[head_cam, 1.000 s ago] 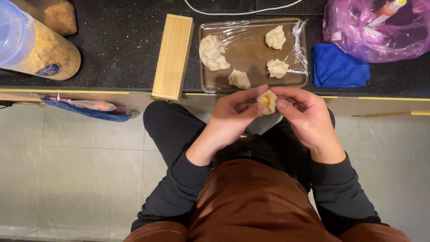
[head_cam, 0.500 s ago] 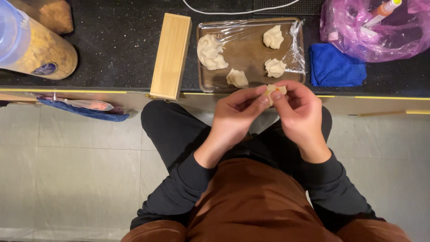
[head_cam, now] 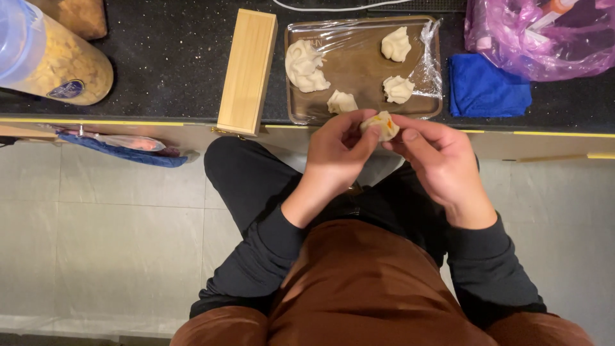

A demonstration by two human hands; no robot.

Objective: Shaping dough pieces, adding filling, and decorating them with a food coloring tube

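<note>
On the dark desk (head_cam: 166,70) lie a long wooden box (head_cam: 248,70), a folded blue cloth (head_cam: 489,93), a purple plastic bag (head_cam: 544,38) and, far left, a clear jar (head_cam: 48,61) of golden flakes.

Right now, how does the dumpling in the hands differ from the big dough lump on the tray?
The dumpling is small and pinched between both hands, in front of the counter; the dough lump is larger and lies untouched on the wrapped tray. The dumpling shows orange filling at its top; the dough lump looks plain. Both are pale dough.
</note>
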